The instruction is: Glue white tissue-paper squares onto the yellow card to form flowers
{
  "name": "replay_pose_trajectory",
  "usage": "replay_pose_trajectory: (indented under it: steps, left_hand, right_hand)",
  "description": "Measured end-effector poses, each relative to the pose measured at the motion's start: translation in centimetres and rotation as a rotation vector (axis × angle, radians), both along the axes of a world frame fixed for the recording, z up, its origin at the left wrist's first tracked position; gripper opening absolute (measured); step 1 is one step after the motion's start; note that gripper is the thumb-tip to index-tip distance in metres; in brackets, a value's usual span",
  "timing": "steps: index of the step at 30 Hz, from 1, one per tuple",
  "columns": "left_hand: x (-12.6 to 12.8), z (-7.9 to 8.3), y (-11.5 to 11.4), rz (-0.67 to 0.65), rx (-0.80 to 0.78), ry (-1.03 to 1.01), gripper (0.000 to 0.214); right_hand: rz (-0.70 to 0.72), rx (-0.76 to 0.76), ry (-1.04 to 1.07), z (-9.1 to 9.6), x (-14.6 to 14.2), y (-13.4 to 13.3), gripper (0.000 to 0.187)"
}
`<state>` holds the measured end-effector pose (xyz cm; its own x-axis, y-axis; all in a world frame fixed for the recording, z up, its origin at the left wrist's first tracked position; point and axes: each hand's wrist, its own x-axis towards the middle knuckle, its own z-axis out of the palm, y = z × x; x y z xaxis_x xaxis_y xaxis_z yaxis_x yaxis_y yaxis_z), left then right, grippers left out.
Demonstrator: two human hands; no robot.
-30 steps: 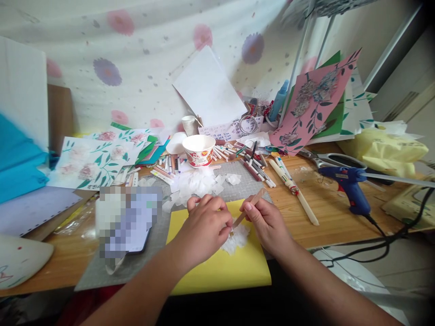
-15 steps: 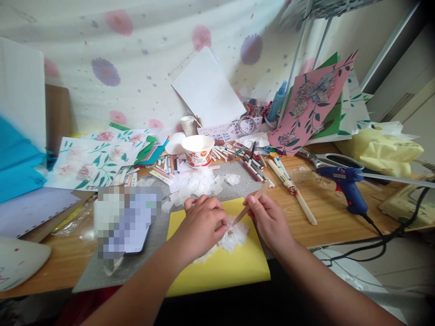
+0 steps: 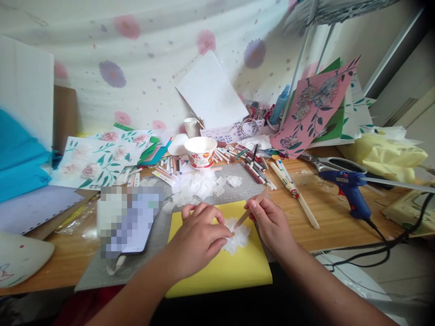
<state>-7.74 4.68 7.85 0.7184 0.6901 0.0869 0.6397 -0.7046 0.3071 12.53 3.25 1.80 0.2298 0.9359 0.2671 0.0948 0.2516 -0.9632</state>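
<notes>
White flower (image 3: 240,241) lies on the yellow sheet (image 3: 238,274), petal-setting apparently in hand! Right hand (image 3: 270,222) grasps the stick (image 3: 242,218), tip at the flower; left hand (image 3: 200,233) curls beside it, grip impossible to tell. Next probably calls for a light press.

blue glue gun (image 3: 353,185) beside scissors (image 3: 316,163)

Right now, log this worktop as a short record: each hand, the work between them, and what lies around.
Left hand: over the left edge of a white flower shape, contact unclear
Right hand: holds a flat wooden stick, lower tip at the flower
Under the flower: yellow sheet, overlapping a grey mat
Beyond the sheet: loose white pieces, patterned bowl
Left side: phone
Right side: blue glue gun
</notes>
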Motion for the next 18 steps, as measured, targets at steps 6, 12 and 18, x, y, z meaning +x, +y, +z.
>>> replay_pose_trajectory:
  steps: [6,12,18]
  left_hand:
    - [-0.5,-0.3,-0.8,-0.012,-0.013,-0.006,0.019]
    - [-3.1,0.9,2.9,0.333,0.046,0.049,0.019]
    - [-2.6,0.9,7.4,0.504,0.123,0.172,0.009]
  right_hand:
    - [-0.026,-0.027,0.045,0.2,-0.1,0.3,0.043]
    - [-0.183,-0.006,0.328,-0.2,0.2,0.0,0.037]
    - [-0.238,0.001,0.442,-0.9,0.4,-0.2,0.033]
